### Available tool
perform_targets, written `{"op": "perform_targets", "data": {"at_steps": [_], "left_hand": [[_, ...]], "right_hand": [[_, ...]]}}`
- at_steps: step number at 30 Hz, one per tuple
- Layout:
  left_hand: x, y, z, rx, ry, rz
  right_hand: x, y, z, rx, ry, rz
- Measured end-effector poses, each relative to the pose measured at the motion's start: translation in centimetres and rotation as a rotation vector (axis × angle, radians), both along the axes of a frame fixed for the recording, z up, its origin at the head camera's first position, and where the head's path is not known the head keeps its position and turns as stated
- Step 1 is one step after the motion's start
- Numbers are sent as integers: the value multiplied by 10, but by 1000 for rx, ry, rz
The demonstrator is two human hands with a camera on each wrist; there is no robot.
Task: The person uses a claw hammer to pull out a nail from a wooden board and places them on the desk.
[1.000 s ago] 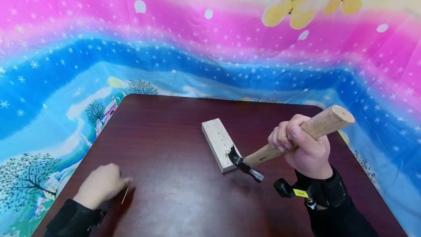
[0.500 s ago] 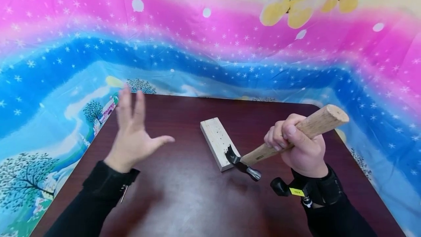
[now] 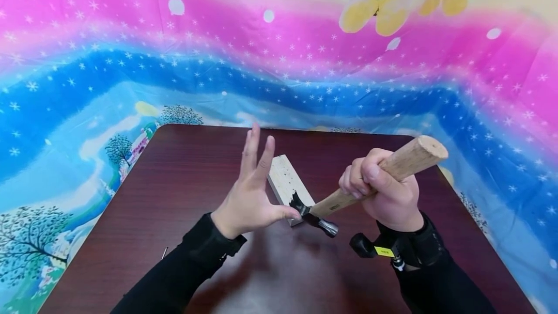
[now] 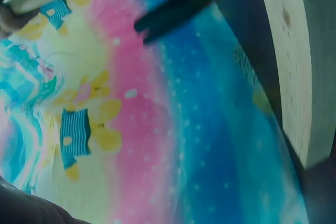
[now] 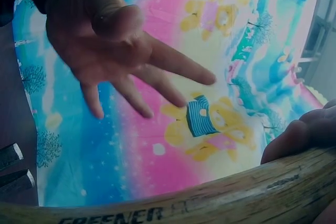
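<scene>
My right hand (image 3: 390, 193) grips the wooden handle of a claw hammer (image 3: 333, 203), its butt pointing up and right. The dark hammer head appears over the near end of a pale wooden block (image 3: 285, 171), which has small dark holes in its top. With fingers spread, my left hand (image 3: 246, 200) is raised left of the hammer. Its thumb tip appears beside the claw; whether they touch I cannot tell. In the right wrist view that left hand (image 5: 113, 51) holds nothing. The left wrist view shows the claw (image 4: 181, 9) and the block (image 4: 294, 61).
A thin nail (image 3: 164, 253) lies on the dark red-brown table (image 3: 192, 173), partly hidden behind the left sleeve (image 3: 187, 260). A cartoon-printed cloth (image 3: 279, 62) hangs behind and beside the table. A black wrist camera (image 3: 363, 245) juts from the right wrist.
My left hand has left the nail at the table's left, risen with fingers spreading, and moved right to near the hammer head. The right hand with the hammer has barely moved.
</scene>
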State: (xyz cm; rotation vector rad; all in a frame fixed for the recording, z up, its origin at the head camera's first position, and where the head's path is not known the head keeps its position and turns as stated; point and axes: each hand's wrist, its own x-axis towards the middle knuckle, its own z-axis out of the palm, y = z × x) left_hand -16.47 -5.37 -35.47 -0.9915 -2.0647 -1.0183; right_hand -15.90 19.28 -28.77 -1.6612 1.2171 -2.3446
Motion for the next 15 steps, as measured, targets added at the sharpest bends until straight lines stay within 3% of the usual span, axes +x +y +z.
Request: {"op": "perform_targets", "data": {"at_steps": [15], "left_hand": [[10, 40, -15, 15, -207, -186]], "right_hand": [[-5, -19, -4, 21, -3, 51]]}}
